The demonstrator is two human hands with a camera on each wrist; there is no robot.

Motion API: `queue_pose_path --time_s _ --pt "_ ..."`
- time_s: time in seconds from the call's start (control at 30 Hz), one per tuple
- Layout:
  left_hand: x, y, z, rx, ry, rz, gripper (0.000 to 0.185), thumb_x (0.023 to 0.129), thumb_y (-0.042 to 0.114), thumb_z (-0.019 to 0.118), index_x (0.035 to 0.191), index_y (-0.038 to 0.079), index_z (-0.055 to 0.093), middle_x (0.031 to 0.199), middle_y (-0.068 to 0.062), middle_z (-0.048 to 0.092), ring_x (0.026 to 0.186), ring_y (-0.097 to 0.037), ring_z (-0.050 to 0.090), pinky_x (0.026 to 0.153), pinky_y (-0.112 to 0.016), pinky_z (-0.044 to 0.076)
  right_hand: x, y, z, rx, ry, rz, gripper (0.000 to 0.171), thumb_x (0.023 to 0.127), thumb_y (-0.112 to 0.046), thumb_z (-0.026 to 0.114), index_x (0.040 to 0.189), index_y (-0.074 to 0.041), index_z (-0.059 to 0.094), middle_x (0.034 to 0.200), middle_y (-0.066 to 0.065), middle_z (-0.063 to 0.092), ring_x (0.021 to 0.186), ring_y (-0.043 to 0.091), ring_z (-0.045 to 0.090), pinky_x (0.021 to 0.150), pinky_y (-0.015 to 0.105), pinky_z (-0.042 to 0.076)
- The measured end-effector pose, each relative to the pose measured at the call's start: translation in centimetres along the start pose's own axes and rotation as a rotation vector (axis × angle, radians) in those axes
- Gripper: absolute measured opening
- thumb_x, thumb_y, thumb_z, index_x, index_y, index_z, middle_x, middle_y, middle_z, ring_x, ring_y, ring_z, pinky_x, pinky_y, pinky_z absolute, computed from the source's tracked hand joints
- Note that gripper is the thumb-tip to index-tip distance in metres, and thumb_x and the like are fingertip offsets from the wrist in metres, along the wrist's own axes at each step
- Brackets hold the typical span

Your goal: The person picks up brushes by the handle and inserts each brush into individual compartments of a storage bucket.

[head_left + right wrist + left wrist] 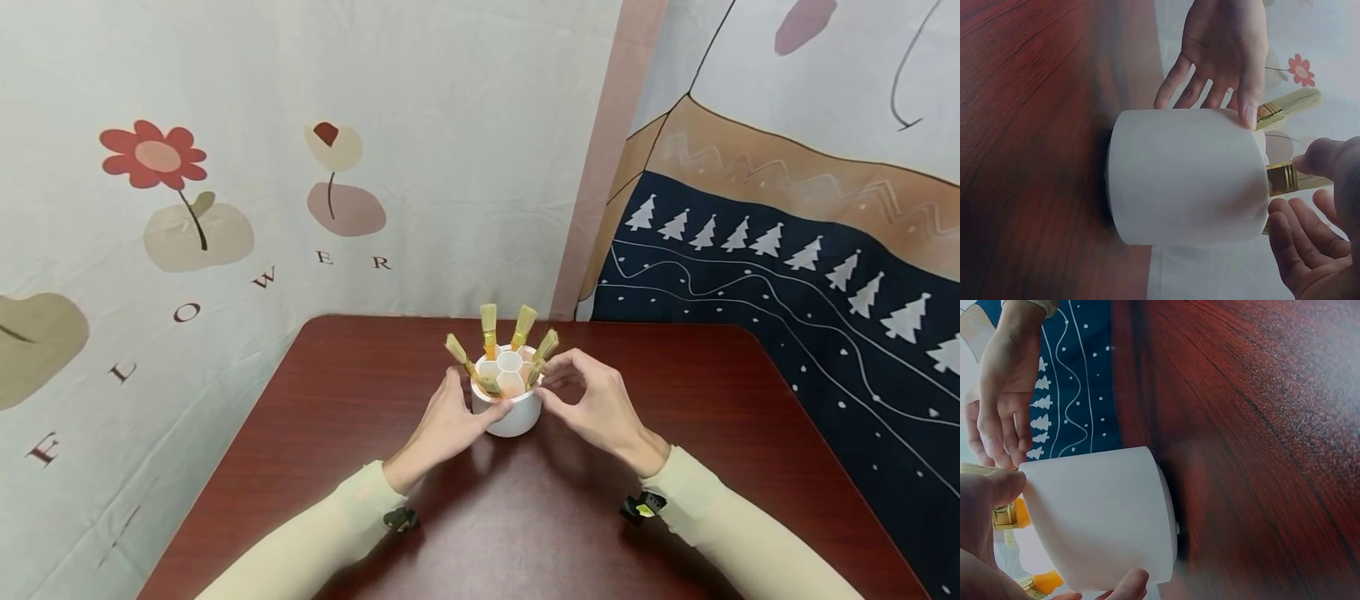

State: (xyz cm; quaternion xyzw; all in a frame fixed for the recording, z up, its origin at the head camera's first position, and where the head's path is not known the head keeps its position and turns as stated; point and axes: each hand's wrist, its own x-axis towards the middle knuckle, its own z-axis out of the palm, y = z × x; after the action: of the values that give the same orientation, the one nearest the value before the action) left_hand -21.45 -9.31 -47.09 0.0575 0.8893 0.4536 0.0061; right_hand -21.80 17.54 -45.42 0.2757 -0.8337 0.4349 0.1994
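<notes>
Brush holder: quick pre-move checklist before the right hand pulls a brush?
1. White holder upright on the table: ok.
2. Left hand steadies the holder, thumb at its rim: ok.
3. Right hand has a firm pinch on the rightmost brush: cannot tell; thumb tip is at the ferrule, other fingers look apart from it.
4. Four brushes standing bristles up, in separate compartments: ok.
5. Centre compartment free: ok.
6. Space above the brushes unobstructed: ok.
</notes>
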Motion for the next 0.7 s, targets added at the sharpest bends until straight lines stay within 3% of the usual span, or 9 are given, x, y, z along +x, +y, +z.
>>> queue_pose_path --time_s 0.23,0.43,0.6,0.7 --pt "0.0 0.0 -0.2 -0.047 0.001 0.032 0.08 0.094 0.06 0.093 0.141 0.006 0.058 0.128 -0.015 0.069 0.104 -0.023 0.062 0.087 -0.034 0.05 -0.5 0.2 -0.1 -0.018 -0.021 0.015 0.037 0.094 -0.005 0.096 0.124 -0.007 0.075 0.116 0.005 0.084 0.097 0.016 0.085 0.088 0.037 0.073" --pt "0.7 -1.4 0.4 -0.045 0.029 0.092 0.084 0.092 0.071 0.09 0.135 0.007 0.058 0.119 -0.014 0.066 0.096 -0.024 0.059 0.08 -0.033 0.048 -1.0 0.3 -0.6 -0.051 -0.026 0.028 0.039 0.093 -0.006 0.097 0.125 -0.008 0.075 0.117 0.003 0.084 0.099 0.015 0.085 0.089 0.04 0.073" --pt "0.2 -0.4 0.0 -0.037 0.01 0.047 0.082 0.093 0.062 0.093 0.139 0.005 0.059 0.125 -0.017 0.069 0.101 -0.024 0.061 0.084 -0.035 0.05 -1.5 0.6 -1.0 -0.113 -0.03 0.046 0.041 0.093 -0.011 0.098 0.127 -0.012 0.075 0.118 0.001 0.083 0.103 0.015 0.084 0.092 0.041 0.073" --pt "0.0 0.0 -0.1 -0.018 0.005 0.029 0.079 0.094 0.057 0.094 0.141 0.004 0.058 0.127 -0.018 0.069 0.101 -0.023 0.061 0.085 -0.035 0.049 -1.9 0.9 -1.3 -0.152 -0.034 0.055 0.042 0.094 -0.015 0.098 0.129 -0.013 0.075 0.12 0.002 0.083 0.106 0.017 0.083 0.094 0.048 0.072"
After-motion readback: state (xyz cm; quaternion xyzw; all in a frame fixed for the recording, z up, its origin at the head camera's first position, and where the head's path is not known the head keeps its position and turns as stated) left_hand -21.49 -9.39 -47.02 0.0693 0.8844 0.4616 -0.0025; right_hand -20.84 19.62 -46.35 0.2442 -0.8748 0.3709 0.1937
